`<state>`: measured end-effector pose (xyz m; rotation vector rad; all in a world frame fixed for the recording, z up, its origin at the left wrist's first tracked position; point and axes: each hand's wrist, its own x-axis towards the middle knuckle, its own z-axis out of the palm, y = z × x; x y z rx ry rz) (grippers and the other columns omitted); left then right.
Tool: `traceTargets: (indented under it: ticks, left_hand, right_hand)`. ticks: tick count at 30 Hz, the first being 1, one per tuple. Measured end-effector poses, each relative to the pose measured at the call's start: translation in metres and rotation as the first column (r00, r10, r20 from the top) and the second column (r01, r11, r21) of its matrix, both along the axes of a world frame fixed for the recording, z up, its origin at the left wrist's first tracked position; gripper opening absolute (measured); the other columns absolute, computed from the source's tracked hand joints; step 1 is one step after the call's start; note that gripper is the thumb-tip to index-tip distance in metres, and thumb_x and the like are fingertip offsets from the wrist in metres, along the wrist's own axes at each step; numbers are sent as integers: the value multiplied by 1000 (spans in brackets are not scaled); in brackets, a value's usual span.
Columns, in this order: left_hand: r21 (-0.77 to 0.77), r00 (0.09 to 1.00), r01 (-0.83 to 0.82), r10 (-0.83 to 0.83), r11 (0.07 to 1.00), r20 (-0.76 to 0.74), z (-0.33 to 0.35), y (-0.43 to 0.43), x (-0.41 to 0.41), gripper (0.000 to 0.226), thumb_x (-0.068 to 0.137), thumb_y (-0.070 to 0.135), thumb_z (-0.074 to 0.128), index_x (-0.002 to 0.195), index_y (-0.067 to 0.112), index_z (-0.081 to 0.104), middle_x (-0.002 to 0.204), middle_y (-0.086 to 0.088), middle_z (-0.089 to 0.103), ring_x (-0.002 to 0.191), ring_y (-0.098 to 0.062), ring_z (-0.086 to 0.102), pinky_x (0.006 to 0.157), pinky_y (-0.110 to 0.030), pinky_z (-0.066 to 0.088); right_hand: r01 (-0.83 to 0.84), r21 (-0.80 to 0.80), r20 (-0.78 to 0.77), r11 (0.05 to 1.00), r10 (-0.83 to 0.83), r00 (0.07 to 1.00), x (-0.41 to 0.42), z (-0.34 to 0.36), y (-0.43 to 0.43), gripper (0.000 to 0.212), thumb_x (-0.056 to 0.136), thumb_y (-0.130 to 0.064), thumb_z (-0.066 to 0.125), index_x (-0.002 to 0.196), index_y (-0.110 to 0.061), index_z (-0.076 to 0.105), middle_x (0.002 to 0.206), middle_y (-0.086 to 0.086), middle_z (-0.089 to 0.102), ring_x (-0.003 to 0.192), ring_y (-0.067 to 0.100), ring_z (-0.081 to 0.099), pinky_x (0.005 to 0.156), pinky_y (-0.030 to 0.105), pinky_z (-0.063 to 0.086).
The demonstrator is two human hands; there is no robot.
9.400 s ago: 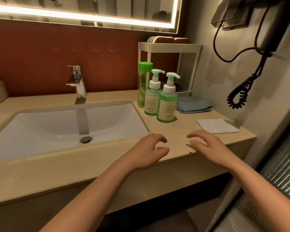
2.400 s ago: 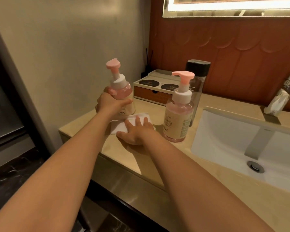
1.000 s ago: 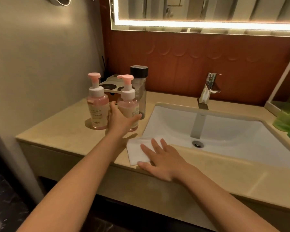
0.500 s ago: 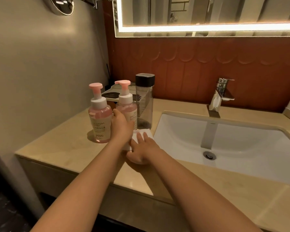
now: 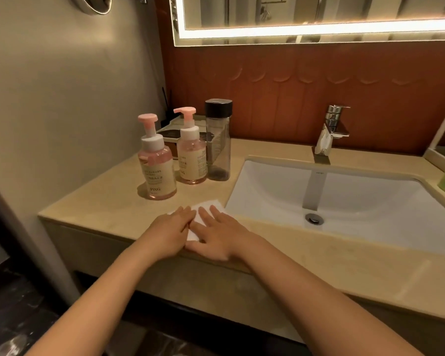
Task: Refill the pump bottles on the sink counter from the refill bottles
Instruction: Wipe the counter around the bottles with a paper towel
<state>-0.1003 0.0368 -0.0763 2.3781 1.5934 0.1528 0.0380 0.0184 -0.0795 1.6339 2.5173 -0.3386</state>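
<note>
Bathroom vanity: a beige stone counter (image 5: 344, 265) with an inset white basin (image 5: 357, 196), seen from its front edge. Nearest the edge, the left hand (image 5: 168, 231) and right hand (image 5: 217, 235) lie side by side, palms down, on a white cloth (image 5: 203, 205). The fingers (image 5: 185, 211) are straight and released, pressing the cloth flat and grasping nothing. The cloth sits just left of the basin's rim.

Beyond it stand the two pink pump bottles, upright and capped: the nearer pump bottle (image 5: 157, 173) to the left, the farther pump bottle (image 5: 192, 160) just beside a clear dark-capped bottle (image 5: 217, 147), presumably the refill. Whether that bottle holds liquid cannot be told. Farther back are a tray (image 5: 174, 134), the faucet (image 5: 334, 127) and the lit mirror (image 5: 319, 19).

The step in hand appears to be spreading a work mat. Done well, the cloth lies smooth and wholly on the counter, clear of the basin rim and close enough to the bottles to catch drips. Refilling itself has not yet begun.
</note>
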Motion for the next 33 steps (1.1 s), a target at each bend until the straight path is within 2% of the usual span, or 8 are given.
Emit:
traceTargets:
  ticks: [5,13,19,28,30,33]
  left_hand:
    - [-60,989,144,-146,988,-32,-4,-38,13,53,103,23,23,151,17,1,159,1,-1,146,-11,0,115,-27,5]
    - [-23,946,316,-317,948,-73,-15,-77,117,60,102,33,22,149,11,-7,159,-5,-8,146,-14,-8,116,-28,1]
    - [-38,818,563,-563,826,-119,-11,-105,219,60,102,35,20,149,9,-6,158,-7,-10,146,-15,-8,117,-32,1]
    - [-34,637,754,-743,655,-204,-2,-157,358,60,102,36,20,150,10,-4,159,-5,-9,146,-15,-7,116,-41,-5]
    - [-38,600,783,-769,621,-219,0,-165,380,60,101,38,19,150,11,-4,159,-4,-8,146,-13,-7,115,-44,-7]
    - [-60,534,828,-816,558,-223,2,-175,402,72,98,50,27,150,13,-4,159,-3,-7,146,-13,-6,115,-46,-7]
  right_hand:
    - [26,-25,-17,999,-27,1000,29,4,-47,59,97,-54,14,149,-31,-1,158,4,-11,144,25,-12,116,39,-2]
    - [271,-12,-47,963,-271,961,130,-2,-113,55,98,-50,13,148,-36,-4,158,2,-11,144,20,-14,117,35,-3]
    - [483,18,-20,875,-483,876,221,-3,-175,53,99,-47,15,147,-37,-5,158,1,-11,144,20,-13,117,33,-3]
    - [712,3,28,702,-712,702,330,0,-251,57,99,-47,19,148,-32,-7,158,5,-9,145,23,-11,116,33,0]
    - [728,0,38,685,-728,685,348,0,-266,63,98,-50,25,147,-32,-8,158,5,-10,145,23,-10,116,33,2]
    - [722,21,103,691,-720,686,371,-1,-293,80,94,-45,45,147,-31,-13,157,2,-11,145,22,-9,116,31,3]
